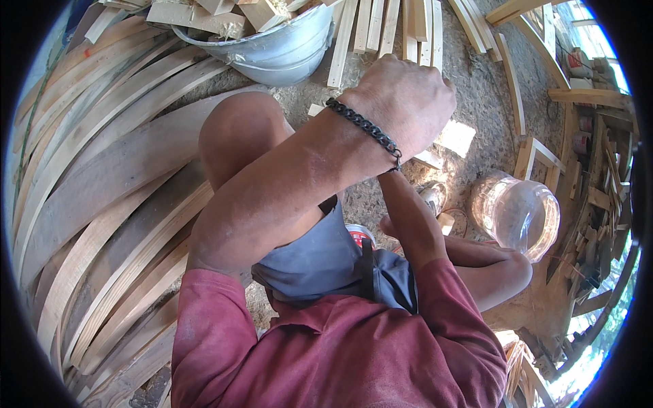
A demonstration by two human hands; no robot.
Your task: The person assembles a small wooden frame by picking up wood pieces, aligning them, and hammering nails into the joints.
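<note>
My left arm reaches across to the upper right, a dark chain bracelet [364, 124] round its wrist. Closed like a fist, my left hand [408, 95] shows its back and knuckles; whatever its fingers may hold is hidden beneath it. My right forearm [411, 217] runs up behind the left wrist, which covers my right hand. Just beyond the left hand, small wood pieces [457, 138] lie on the rough floor. A red and white round container [360, 235] stands between my legs.
A metal basin [279, 58] heaped with wood offcuts stands at the upper left. Long boards [122, 156] are stacked along the left. Wooden strips [367, 27] lie ahead on the floor. A large clear plastic bottle [517, 211] is at the right, near a wood pile [598, 197].
</note>
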